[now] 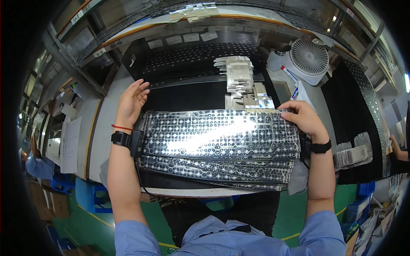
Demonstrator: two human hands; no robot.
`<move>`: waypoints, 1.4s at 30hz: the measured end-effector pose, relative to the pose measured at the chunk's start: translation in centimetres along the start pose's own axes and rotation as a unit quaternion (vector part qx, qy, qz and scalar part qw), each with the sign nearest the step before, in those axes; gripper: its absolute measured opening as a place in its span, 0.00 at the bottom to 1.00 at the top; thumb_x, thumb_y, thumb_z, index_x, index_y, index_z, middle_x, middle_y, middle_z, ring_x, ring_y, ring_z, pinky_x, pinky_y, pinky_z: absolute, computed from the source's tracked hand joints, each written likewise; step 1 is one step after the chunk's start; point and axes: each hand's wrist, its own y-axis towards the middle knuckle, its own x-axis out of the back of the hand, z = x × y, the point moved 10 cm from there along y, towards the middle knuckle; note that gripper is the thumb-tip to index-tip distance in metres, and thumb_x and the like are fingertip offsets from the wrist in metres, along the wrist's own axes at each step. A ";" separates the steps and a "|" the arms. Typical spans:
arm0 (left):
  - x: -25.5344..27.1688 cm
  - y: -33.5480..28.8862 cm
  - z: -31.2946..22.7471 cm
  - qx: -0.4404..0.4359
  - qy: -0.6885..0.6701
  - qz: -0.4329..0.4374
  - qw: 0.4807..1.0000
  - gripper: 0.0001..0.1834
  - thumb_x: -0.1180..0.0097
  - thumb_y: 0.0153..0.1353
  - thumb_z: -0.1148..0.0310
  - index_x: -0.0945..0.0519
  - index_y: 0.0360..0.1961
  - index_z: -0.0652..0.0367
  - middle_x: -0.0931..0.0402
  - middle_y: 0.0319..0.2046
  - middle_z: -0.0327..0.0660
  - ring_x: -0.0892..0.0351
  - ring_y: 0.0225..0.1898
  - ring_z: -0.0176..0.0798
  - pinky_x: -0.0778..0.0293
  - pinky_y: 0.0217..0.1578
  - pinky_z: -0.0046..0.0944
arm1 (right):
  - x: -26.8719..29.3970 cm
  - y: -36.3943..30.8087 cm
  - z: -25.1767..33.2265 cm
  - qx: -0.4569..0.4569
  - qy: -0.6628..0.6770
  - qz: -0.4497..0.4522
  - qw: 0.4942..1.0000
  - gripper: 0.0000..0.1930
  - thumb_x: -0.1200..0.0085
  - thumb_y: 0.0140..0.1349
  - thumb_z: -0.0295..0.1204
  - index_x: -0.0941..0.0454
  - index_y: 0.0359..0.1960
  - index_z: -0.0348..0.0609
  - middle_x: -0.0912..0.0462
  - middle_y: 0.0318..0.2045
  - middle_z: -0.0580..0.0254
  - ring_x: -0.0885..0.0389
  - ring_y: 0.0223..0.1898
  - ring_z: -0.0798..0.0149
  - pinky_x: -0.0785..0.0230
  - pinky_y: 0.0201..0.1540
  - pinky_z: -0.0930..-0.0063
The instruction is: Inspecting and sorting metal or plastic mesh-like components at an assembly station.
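Before me lies a stack of long, glossy, clear keyboard membrane sheets (222, 132) with rows of round dots and circuit lines. The lower sheets (205, 168) fan out toward me at slightly different angles. My right hand (302, 117) has its thumb and fingers closed on the far right corner of the top membrane sheet. Beyond the stack's far left corner, my left hand (133, 100) is raised with its fingers stretched and nothing in them. Pale, silvery tails (239, 74) of other sheets pile up behind the stack, right of the middle.
A black perforated sheet stack (188, 59) lies at the back of the bench. A white fan (309, 57) and a marker pen (289, 73) are at the back right. Another black stack with pale tails (354, 153) sits on the right. Metal shelving (68, 64) rises at the left.
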 end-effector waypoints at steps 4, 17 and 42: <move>-1.1 -0.4 0.0 0.014 0.028 0.016 0.999 0.19 0.51 0.71 0.63 0.27 0.56 0.64 0.21 0.47 0.45 0.21 0.41 0.34 0.25 0.43 0.30 | 0.7 0.1 -0.1 0.002 0.024 -0.044 0.999 0.05 0.44 0.64 0.25 0.21 0.38 0.37 0.23 0.29 0.74 0.28 0.31 0.80 0.34 0.35 0.82; -4.1 -1.5 1.6 0.055 0.138 0.143 0.979 0.15 0.44 0.66 0.72 0.23 0.52 0.63 0.19 0.44 0.42 0.21 0.42 0.29 0.25 0.44 0.28 | 2.8 -0.1 0.6 0.067 0.093 -0.158 0.981 0.05 0.46 0.67 0.27 0.22 0.37 0.38 0.24 0.29 0.76 0.30 0.32 0.81 0.36 0.37 0.85; -5.4 -1.7 -2.3 -0.010 0.297 0.097 0.950 0.12 0.47 0.69 0.65 0.21 0.48 0.59 0.20 0.42 0.35 0.24 0.42 0.26 0.30 0.43 0.28 | 3.3 -0.4 1.3 0.093 0.056 -0.185 0.977 0.06 0.42 0.62 0.26 0.20 0.39 0.37 0.18 0.32 0.68 0.24 0.34 0.76 0.31 0.39 0.80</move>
